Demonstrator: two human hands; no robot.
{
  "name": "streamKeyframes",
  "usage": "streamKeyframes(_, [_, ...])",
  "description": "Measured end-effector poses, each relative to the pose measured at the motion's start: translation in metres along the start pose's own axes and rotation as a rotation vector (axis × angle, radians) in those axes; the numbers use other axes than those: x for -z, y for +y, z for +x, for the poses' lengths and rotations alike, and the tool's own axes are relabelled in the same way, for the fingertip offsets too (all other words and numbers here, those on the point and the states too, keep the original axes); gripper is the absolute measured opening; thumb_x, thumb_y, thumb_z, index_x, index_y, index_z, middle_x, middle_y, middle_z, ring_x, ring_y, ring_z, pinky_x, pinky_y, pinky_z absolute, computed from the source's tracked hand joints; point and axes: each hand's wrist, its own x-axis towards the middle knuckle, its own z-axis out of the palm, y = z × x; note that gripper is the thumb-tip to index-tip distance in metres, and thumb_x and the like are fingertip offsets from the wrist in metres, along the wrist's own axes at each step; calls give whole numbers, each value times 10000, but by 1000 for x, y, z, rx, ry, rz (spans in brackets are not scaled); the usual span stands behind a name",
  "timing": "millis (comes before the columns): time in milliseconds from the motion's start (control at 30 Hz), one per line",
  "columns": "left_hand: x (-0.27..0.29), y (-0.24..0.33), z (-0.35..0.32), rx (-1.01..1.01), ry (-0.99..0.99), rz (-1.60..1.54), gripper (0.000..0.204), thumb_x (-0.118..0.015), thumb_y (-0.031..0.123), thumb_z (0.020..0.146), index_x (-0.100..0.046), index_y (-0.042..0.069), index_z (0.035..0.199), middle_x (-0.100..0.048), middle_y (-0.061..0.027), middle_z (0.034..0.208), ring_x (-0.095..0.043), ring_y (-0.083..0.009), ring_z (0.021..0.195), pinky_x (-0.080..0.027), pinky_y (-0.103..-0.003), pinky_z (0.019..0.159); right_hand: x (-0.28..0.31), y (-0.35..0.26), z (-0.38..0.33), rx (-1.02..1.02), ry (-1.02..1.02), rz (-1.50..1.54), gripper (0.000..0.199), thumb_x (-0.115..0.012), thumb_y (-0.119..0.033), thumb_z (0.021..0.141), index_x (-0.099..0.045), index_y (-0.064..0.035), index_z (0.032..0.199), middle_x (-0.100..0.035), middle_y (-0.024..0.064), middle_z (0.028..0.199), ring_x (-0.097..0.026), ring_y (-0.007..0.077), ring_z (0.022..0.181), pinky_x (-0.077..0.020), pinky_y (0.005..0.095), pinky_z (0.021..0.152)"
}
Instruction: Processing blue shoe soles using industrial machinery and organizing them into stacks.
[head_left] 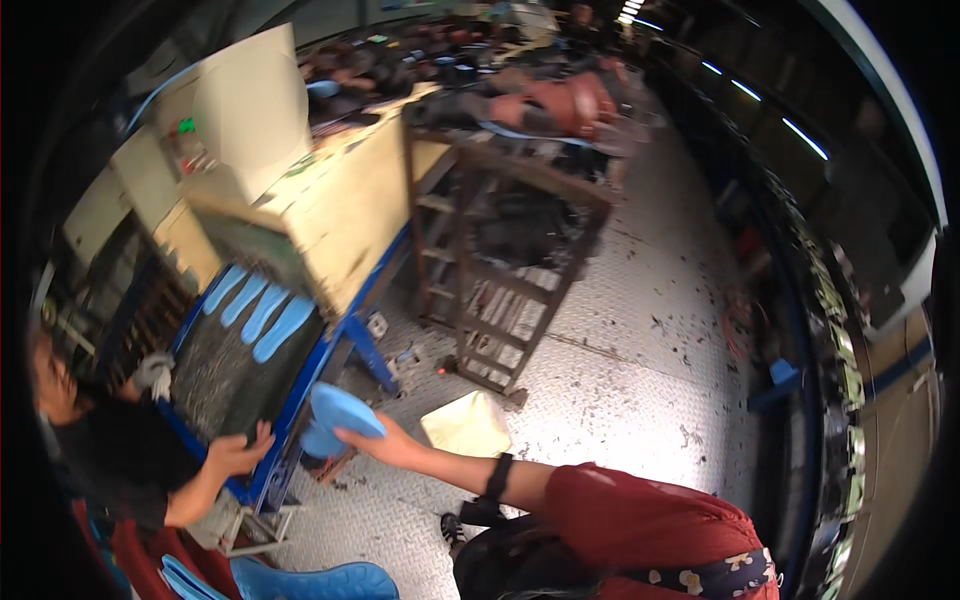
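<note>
My right arm, in a red sleeve with a black band at the wrist, reaches leftward across the picture. At its end my right hand [385, 442] is closed on blue shoe insoles [345, 410], held out near the blue-framed conveyor. My left hand is not in view. Opposite, a person in a dark top holds one hand [240, 455] by the conveyor's edge, fingers apart, close to the insoles I hold; their other hand [152, 372] looks gloved. Several more blue insoles [265, 312] lie in a row on the dark belt [235, 375]. Larger blue pieces [315, 580] show at the lower left edge.
A brown metal rack [510, 275] stands on the patterned metal floor [620, 360]. Beside my foot [452, 530] lies a pale yellow, box-like object [467, 425]. A cream machine housing [350, 225] covers the conveyor's far end. Dark and reddish pieces [545, 105] are piled behind; another line [810, 340] runs along the right.
</note>
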Motion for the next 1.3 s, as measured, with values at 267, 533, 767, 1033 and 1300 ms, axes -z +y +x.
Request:
streamKeyframes(267, [-178,-244,-52,280,-199,-182,544,-649,136,774,-450,-95,1224,-521,-387,1123,-556,-459,1081,-469,-577,917,367,23,-314,-229,265,-94,488,-669,-327,870,-544,-46,1249,-607,100,1192,-545,183,1111,-402,330,987])
streamKeyframes(533, [-371,-454,-124,502,-313,-272,540,-648,137,774,-453,-98,1220,-521,-387,1124,-556,-459,1082,-468,-578,918,640,0,-425,58,823,416,443,-703,-213,842,-541,-16,1205,-627,88,1100,-600,186,1008,-488,358,892])
streamKeyframes(767, [-478,-679,-157,660,-379,-343,537,-647,138,774,-456,-101,1216,-521,-387,1124,-555,-460,1083,-466,-580,919,909,-12,-472,375,1072,661,388,-686,-125,838,-529,-37,1182,-623,68,1095,-619,200,982,-514,375,870])
streamKeyframes(1033, [-608,-955,-147,826,-401,-375,534,-647,139,774,-459,-105,1211,-521,-387,1125,-554,-460,1084,-465,-581,920,1124,30,-644,319,1641,692,334,-675,-209,852,-536,-76,1125,-611,62,1008,-606,247,927,-508,451,834])
streamKeyframes(1300, [-739,-1254,-116,795,-417,-374,530,-646,139,774,-462,-108,1206,-521,-388,1125,-553,-461,1085,-463,-583,920,1402,31,-677,382,1929,549,314,-667,-164,840,-548,-77,1117,-613,36,967,-611,195,862,-524,375,761])
